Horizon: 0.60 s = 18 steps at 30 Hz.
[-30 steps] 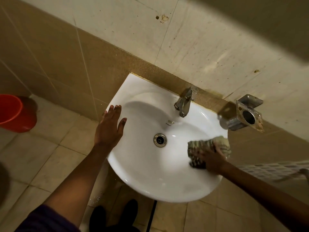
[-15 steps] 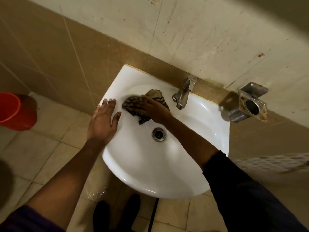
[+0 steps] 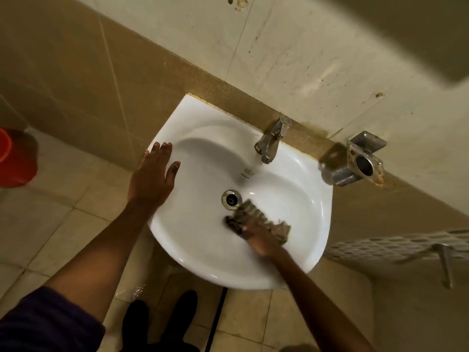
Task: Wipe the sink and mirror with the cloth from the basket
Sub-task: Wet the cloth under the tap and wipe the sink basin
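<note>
A white wall-mounted sink (image 3: 203,255) fills the middle of the view, with a metal drain (image 3: 231,198) in its bowl. My right hand (image 3: 261,238) presses a patterned grey-and-dark cloth (image 3: 256,218) onto the bowl just below and right of the drain; hand and cloth are motion-blurred. My left hand (image 3: 152,176) lies flat with fingers apart on the sink's left rim, holding nothing. No mirror shows in this view.
A metal tap (image 3: 272,139) stands at the sink's back edge. A metal wall holder (image 3: 360,161) juts out at the right. A white perforated basket (image 3: 396,246) sits lower right. A red bucket (image 3: 12,158) stands on the tiled floor at far left. Dark shoes (image 3: 162,318) show below the sink.
My right hand has swept the cloth from the back left of the bowl, near the tap, down to the front right of the drain. My left hand stayed on the rim.
</note>
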Motion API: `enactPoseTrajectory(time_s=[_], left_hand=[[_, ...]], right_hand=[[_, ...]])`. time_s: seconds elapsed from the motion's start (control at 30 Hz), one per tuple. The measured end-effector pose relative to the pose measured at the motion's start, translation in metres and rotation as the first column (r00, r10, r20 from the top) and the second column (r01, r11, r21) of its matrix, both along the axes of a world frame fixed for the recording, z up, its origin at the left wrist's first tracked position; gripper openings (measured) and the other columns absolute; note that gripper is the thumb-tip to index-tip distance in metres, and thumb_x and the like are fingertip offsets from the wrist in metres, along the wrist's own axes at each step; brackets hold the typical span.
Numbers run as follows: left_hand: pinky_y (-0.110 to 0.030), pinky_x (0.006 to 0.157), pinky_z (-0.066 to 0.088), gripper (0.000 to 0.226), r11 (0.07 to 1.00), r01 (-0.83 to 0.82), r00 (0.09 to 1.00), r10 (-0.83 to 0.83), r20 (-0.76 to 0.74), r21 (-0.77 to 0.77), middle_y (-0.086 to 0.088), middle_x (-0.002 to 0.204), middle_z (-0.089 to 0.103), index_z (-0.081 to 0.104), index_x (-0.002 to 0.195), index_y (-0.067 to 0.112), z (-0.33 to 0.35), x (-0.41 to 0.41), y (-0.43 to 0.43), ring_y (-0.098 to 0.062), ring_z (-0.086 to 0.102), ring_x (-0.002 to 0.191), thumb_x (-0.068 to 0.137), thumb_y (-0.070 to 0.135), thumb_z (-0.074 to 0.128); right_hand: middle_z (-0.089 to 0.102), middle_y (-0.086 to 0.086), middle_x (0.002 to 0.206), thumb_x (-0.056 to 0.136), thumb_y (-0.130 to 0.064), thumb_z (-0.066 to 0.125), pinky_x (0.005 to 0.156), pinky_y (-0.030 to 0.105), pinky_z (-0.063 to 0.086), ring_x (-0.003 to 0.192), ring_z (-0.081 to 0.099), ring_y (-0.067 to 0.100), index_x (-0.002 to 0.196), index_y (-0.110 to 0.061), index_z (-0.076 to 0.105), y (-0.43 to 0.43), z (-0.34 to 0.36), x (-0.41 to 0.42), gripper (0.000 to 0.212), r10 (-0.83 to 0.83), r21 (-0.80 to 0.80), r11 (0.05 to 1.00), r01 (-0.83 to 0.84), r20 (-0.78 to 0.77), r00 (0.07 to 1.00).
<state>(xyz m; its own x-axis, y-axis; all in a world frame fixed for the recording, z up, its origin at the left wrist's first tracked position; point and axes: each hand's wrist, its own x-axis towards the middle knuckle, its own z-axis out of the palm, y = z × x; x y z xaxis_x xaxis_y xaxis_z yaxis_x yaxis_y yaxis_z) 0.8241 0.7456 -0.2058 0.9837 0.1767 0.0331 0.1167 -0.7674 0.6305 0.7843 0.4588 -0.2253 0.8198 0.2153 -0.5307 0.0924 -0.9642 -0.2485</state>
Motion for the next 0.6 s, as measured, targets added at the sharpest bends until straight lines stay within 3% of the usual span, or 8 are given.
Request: enactPoseTrajectory(time_s=[0.03,0.07,0.17,0.2,0.3,0.4,0.5,0.6], left_hand=[[-0.04,0.119,0.019,0.052,1.0,0.002,1.0,-0.002,0.001,-0.001,-0.012,0.156,0.034,0.033,0.148,0.01,0.001,-0.001,-0.001,-0.027,0.023,0.148,0.101,0.029,0.041],[-0.04,0.119,0.018,0.053,1.0,0.009,1.0,-0.009,0.009,0.005,-0.014,0.155,0.035,0.034,0.147,0.008,0.001,-0.001,0.0,-0.028,0.025,0.147,0.1,0.031,0.04],[-0.04,0.119,0.017,0.057,0.999,0.039,0.999,-0.04,0.035,0.021,-0.017,0.152,0.04,0.037,0.145,0.004,-0.001,-0.001,0.003,-0.029,0.028,0.146,0.097,0.034,0.036],[-0.04,0.12,0.016,0.055,0.999,0.039,0.999,-0.04,0.032,0.023,-0.017,0.152,0.04,0.037,0.145,0.003,-0.002,-0.001,0.003,-0.029,0.028,0.146,0.098,0.032,0.038],[-0.042,0.12,0.017,0.052,0.999,0.044,0.999,-0.045,0.022,0.018,-0.017,0.152,0.04,0.037,0.145,0.004,-0.002,0.0,0.003,-0.029,0.027,0.146,0.1,0.028,0.041],[-0.044,0.119,0.02,0.052,1.0,0.029,0.999,-0.03,0.022,0.01,-0.017,0.152,0.04,0.038,0.145,0.004,0.0,-0.001,0.003,-0.03,0.028,0.146,0.099,0.029,0.039],[-0.042,0.119,0.019,0.051,1.0,0.015,1.0,-0.015,0.014,0.005,-0.016,0.153,0.038,0.036,0.146,0.005,0.003,-0.002,0.001,-0.029,0.025,0.147,0.101,0.027,0.04],[-0.042,0.119,0.019,0.05,1.0,-0.01,1.0,0.011,0.006,-0.017,-0.014,0.156,0.033,0.034,0.147,0.007,0.008,-0.003,-0.003,-0.028,0.022,0.148,0.101,0.023,0.043]], right_hand=[[-0.004,-0.015,0.146,0.103,-0.028,0.025,0.105,0.008,-0.014,0.135,-0.005,0.002,0.146,-0.023,0.02,0.028,0.013,-0.008,0.044,0.002,0.108,0.994,0.005,-0.063,0.998],[-0.006,-0.016,0.142,0.103,-0.026,0.026,0.103,0.008,-0.015,0.132,-0.008,0.0,0.147,-0.022,0.016,0.058,0.02,-0.015,0.045,0.053,0.194,0.98,-0.036,-0.085,0.995],[0.011,-0.001,0.157,0.103,-0.029,0.024,0.118,0.045,-0.003,0.144,0.006,0.02,0.147,-0.025,0.017,0.127,0.017,-0.027,0.046,0.046,0.35,0.936,0.029,-0.203,0.978],[0.017,0.005,0.157,0.102,-0.03,0.024,0.117,0.049,0.004,0.144,0.013,0.025,0.147,-0.024,0.018,0.134,0.014,-0.027,0.045,0.031,0.368,0.928,0.055,-0.222,0.975],[0.018,0.007,0.156,0.103,-0.03,0.025,0.118,0.041,0.012,0.142,0.019,0.025,0.147,-0.024,0.017,0.104,0.014,-0.031,0.046,0.127,0.338,0.941,-0.032,-0.263,0.956],[0.015,0.004,0.157,0.101,-0.03,0.031,0.118,0.045,0.001,0.144,0.012,0.019,0.148,-0.025,0.015,0.012,-0.003,-0.015,0.05,0.168,0.041,0.986,-0.163,-0.191,0.967],[0.006,-0.001,0.159,0.098,-0.032,0.03,0.113,0.056,-0.006,0.146,0.003,0.019,0.148,-0.032,0.009,-0.053,-0.018,0.018,0.054,0.071,-0.351,0.934,-0.06,0.019,0.997],[0.0,-0.001,0.159,0.098,-0.035,0.029,0.111,0.059,-0.01,0.145,-0.006,0.023,0.148,-0.034,0.004,-0.024,-0.033,0.023,0.055,-0.059,-0.31,0.948,0.068,0.038,0.998]])
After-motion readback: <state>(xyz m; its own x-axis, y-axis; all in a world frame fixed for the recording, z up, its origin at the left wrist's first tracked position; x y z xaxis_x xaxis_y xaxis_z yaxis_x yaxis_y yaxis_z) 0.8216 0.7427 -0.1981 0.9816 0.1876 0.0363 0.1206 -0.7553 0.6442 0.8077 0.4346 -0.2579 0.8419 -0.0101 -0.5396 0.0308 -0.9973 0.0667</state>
